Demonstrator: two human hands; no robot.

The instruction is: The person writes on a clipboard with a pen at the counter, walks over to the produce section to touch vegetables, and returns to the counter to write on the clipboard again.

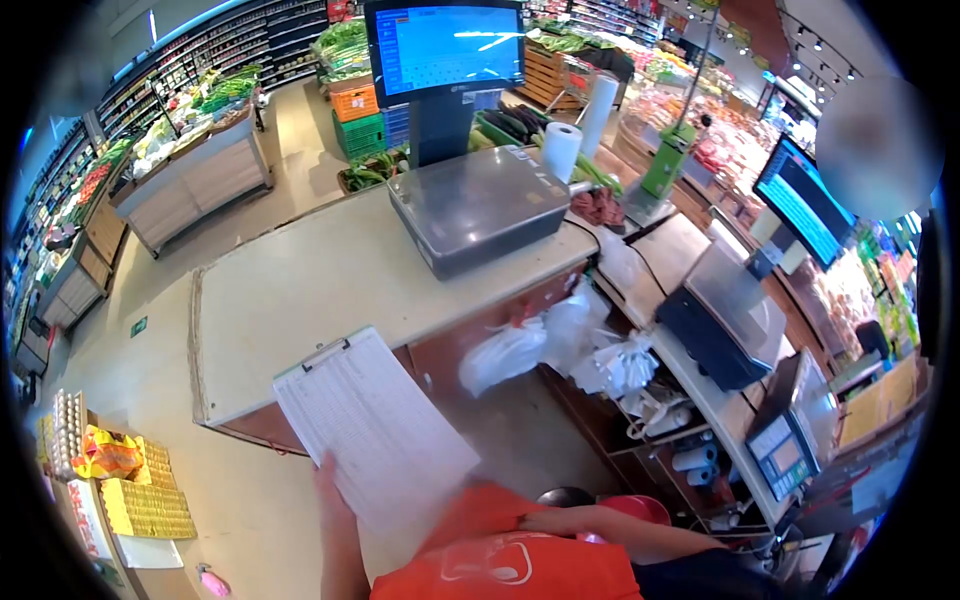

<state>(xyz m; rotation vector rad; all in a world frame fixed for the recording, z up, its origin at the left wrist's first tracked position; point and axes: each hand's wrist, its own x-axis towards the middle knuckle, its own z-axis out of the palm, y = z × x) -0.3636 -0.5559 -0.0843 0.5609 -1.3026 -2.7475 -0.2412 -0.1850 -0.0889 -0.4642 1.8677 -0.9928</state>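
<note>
A clipboard with printed white sheets lies tilted over the near edge of the pale counter, its metal clip at the top. My left hand is at the clipboard's left edge, blurred, with its fingers partly behind the papers. My right hand is low in the view, by the red apron; its fingers are hidden by the red cloth, and what it holds, if anything, cannot be made out.
A weighing scale with a lit screen stands on the counter. White plastic bags hang at its right side. A second scale is at the right. Egg trays are at the lower left.
</note>
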